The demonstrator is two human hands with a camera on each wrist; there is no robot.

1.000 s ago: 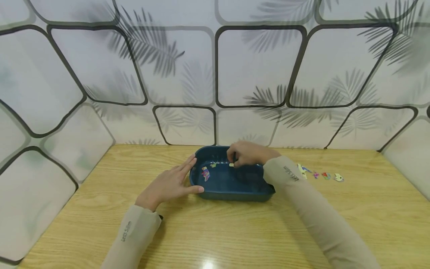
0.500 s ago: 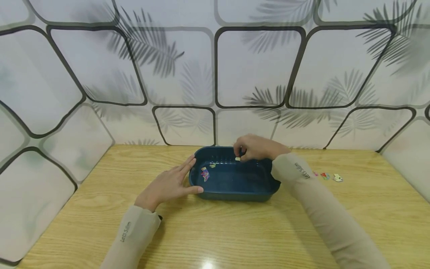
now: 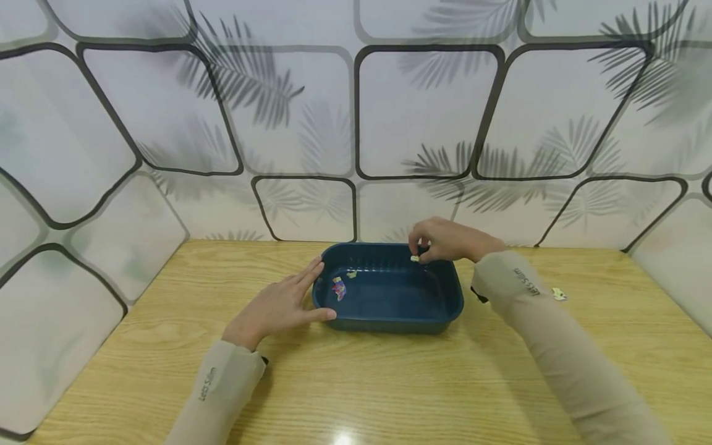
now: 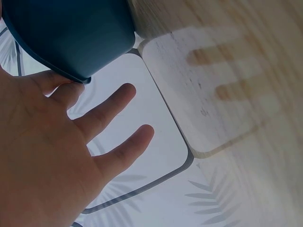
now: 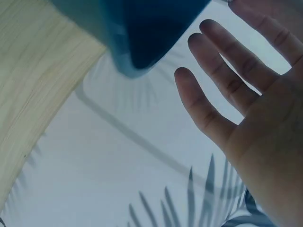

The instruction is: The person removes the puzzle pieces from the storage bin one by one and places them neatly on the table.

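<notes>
A dark blue rectangular tray (image 3: 389, 303) stands on the wooden table. My left hand (image 3: 275, 307) lies against its left end, fingers and thumb extended at the rim; in the left wrist view two fingers touch the tray's edge. Over the tray's back right corner, my right hand (image 3: 447, 240) pinches a small pale yellowish piece (image 3: 415, 258) between thumb and finger. The right wrist view shows several of its fingers (image 5: 222, 71) apart from the tray wall (image 5: 116, 42), but not the piece. Inside the tray lie a purple-and-red flat piece (image 3: 339, 288) and a small greenish piece (image 3: 351, 274).
On the table (image 3: 356, 383) to the right, a pale flat piece (image 3: 559, 294) shows just past the right sleeve (image 3: 534, 309). A light wall covering (image 3: 411, 117) with dark outlines and leaf prints rises behind the table's back edge.
My right hand has moved right and a little back along the tray with the small piece, uncovering the tray's right end. Its sleeve now hides several pieces on the table. The left hand stays put.
</notes>
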